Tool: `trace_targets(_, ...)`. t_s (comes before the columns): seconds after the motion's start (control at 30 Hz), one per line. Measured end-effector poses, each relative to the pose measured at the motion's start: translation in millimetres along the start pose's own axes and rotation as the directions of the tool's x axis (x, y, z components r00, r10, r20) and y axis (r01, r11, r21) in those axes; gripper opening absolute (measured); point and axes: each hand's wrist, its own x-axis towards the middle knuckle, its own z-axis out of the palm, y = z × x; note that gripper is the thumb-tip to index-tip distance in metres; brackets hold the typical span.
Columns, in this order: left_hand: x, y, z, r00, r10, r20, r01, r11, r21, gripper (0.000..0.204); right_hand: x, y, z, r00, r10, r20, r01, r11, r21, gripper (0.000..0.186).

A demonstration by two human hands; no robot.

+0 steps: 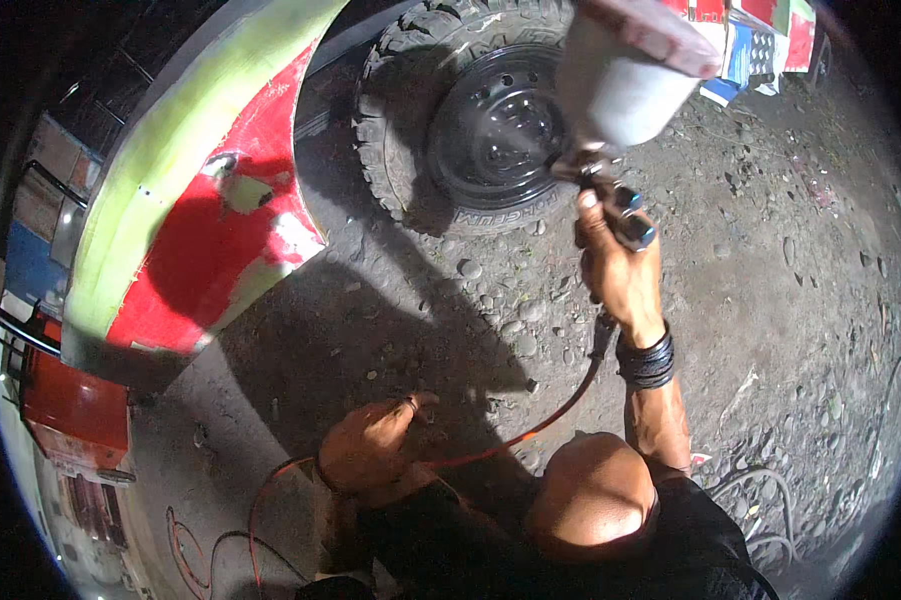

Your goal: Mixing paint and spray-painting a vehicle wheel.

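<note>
Stony ground (770, 260) is filling the background, a red and yellow-green panel (195, 250) curving along the left. The right hand (625, 275) is wrapping the handle of a spray gun (620, 197), upper right of centre; its trigger fingers are hiding, pull unclear. The left hand (365, 445) is curling loosely at lower centre by the orange hose (545, 425); cannot tell whether it is pinching it. Judgement: good spraying is needing level, even sweeps, nozzle facing the black wheel (485, 135) squarely. Nozzle is pointing upper left, long axis slanting to lower right; white cup (620, 95) is leaning up-right.
</note>
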Motion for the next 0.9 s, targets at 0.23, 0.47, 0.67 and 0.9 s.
trace_targets(0.23, -8, -6, 10, 0.994, -0.091, -0.065, 0.085, 0.992, -0.091, 0.054, 21, 6, -25, 0.948, -0.044, -0.315, 0.066, 0.996, 0.056, 0.036)
trace_targets(0.47, 4, -5, 7, 0.998, 0.021, -0.06, -0.023, 0.999, -0.023, 0.035, 9, 15, -30, 0.986, 0.056, -0.158, -0.059, 0.998, -0.01, 0.038)
trace_targets(0.67, 11, -8, 5, 0.984, 0.151, -0.092, -0.152, 0.988, 0.0, 0.033, -1, 11, -14, 0.999, 0.013, 0.05, -0.015, 0.999, 0.051, 0.038)
trace_targets(0.9, -2, -5, 12, 0.991, -0.125, -0.038, 0.12, 0.985, -0.12, 0.032, 23, 22, -21, 0.967, 0.084, -0.239, -0.01, 0.955, 0.295, 0.047)
